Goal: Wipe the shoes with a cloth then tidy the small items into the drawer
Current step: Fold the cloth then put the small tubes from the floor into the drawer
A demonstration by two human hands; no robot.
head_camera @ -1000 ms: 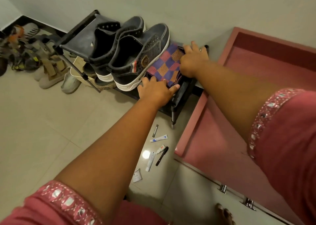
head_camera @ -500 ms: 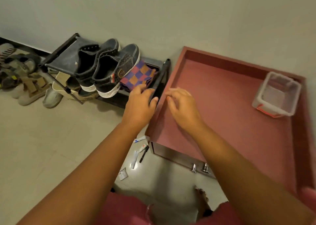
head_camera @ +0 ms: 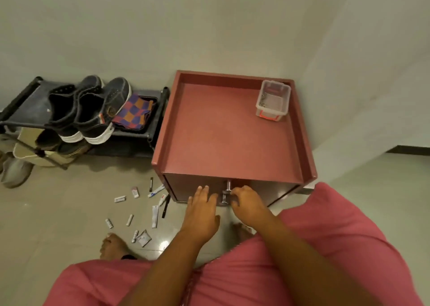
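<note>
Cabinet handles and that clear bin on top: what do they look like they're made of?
The handles look like polished metal: silvery, with bright glints. The clear bin looks like thin see-through plastic with a whitish rim and a red clip at its front; the cabinet top shows through its walls. The cabinet itself has a matte reddish finish, probably laminate or painted board; I cannot tell which.

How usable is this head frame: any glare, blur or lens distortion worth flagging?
Head view: dim, warm indoor light; a small glare spot on the floor tile near the scattered tubes; wide-angle bending of the wall edges; soft overall, with both hands at the cabinet knobs slightly blurred.
</note>
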